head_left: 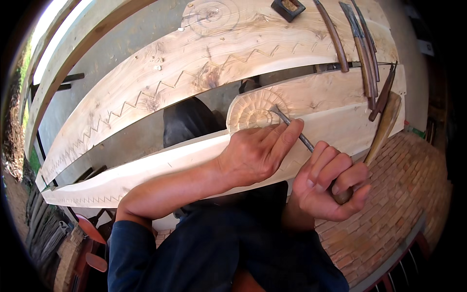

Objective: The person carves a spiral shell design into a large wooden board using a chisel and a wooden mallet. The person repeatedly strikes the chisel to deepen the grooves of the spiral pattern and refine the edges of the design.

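Observation:
A slim metal chisel (306, 141) slants across the near wooden board (335, 127), its flared tip at a carved round pattern (257, 109) of rings and petal-like cuts. Low on the shaft, near that tip, the fingers of my left hand (255, 153) are closed, and the hand rests against the board. The shaft's upper end runs into my curled right hand (331, 182), where a rounded wooden end (342, 195) shows between the fingers. Behind the right hand a pale wooden stick (385, 125) slopes up to the right; whether my fingers also touch it is hidden.
Beyond a gap lies a second long board (170, 73) with a zigzag line and drawn circles. Several wooden-handled tools (362, 53) lie at the right, with a small dark box (288, 9) at the top. Brick paving (384, 194) covers the ground at the right.

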`<state>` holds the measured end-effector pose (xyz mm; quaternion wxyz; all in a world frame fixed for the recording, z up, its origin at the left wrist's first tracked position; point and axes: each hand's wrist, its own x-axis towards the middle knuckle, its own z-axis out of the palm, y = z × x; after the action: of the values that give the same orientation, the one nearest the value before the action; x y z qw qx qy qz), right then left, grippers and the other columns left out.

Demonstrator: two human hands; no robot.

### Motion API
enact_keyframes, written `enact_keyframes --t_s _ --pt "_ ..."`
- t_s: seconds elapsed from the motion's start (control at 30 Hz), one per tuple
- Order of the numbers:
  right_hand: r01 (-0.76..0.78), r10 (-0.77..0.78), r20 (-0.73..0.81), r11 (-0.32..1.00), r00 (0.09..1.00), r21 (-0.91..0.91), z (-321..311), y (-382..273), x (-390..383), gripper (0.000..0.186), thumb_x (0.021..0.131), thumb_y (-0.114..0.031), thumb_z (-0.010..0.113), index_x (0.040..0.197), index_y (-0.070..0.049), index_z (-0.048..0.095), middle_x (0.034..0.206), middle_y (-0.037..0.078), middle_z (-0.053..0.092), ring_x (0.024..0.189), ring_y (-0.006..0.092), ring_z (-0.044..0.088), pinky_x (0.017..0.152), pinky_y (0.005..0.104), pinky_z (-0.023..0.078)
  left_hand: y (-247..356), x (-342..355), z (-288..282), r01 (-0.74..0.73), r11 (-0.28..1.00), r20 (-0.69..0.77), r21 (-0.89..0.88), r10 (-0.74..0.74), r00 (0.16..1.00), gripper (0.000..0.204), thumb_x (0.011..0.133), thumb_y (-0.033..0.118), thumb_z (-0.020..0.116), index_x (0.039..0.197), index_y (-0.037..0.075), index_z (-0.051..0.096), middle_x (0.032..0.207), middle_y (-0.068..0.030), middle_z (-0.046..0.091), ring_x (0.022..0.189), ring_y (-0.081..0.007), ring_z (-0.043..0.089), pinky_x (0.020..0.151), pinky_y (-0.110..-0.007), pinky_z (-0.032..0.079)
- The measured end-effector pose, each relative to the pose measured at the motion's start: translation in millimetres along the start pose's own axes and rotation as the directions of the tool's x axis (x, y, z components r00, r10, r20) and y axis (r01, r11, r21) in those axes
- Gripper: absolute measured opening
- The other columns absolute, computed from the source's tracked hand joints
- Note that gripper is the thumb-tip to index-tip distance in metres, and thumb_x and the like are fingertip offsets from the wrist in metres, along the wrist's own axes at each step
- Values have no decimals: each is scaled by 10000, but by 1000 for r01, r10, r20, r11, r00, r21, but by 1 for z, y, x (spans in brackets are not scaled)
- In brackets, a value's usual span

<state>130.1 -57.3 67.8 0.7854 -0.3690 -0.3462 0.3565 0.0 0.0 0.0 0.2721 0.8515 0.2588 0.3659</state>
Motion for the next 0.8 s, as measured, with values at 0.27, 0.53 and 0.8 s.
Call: enact_keyframes --t_s 0.27,0.53,0.8 --pt "-4 4 23 1000 1000 1 -3 1 5 516 1145 -391 383 698 -133 394 618 58 516 504 153 360 538 327 303 0 3 0 0 1000 -5 -16 -1 1000 654 767 -45 693 1418 -78 645 1031 -152 792 696 -206 723 591 -340 593" --pt "-6 6 7 999 1000 49 -8 3 7 490 1127 -361 375 693 -135 396 615 60 517 471 152 354 508 334 285 1 4 -1 15 1000 17 -20 -15 1000 643 778 -28 708 1415 -83 641 1023 -144 782 749 -216 731 637 -343 605" --pt "18 -18 7 1000 1000 19 -11 5 3 510 1139 -378 362 690 -137 392 589 50 490 443 156 368 504 340 292 1 2 1 16 1000 8 -21 -16 1000 629 781 -20 712 1403 -78 645 1019 -144 771 809 -242 757 667 -346 621"
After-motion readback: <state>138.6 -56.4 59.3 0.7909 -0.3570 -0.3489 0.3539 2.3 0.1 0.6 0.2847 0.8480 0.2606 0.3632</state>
